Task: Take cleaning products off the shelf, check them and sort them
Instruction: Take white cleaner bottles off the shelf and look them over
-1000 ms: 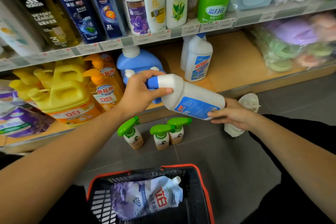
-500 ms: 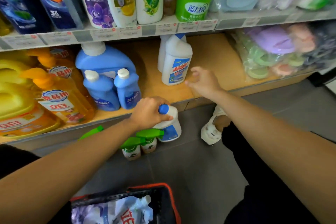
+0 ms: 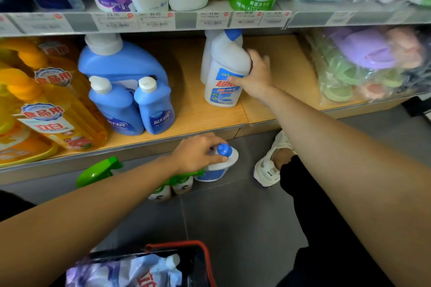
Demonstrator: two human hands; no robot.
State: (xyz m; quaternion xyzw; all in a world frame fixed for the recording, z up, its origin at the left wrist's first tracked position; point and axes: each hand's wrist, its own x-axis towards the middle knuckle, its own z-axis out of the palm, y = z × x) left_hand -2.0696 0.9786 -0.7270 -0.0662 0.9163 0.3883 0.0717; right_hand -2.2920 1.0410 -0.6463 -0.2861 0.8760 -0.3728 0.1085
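On shelf, white bottle (image 3: pixel 224 77) within right fingers (image 3: pixel 235 80); floor bottle (image 3: pixel 219 165) under left fingers (image 3: pixel 210 159).

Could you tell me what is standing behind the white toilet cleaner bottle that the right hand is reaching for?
Behind the white toilet cleaner bottle stands a second white bottle; only its left edge shows, the rest is covered.
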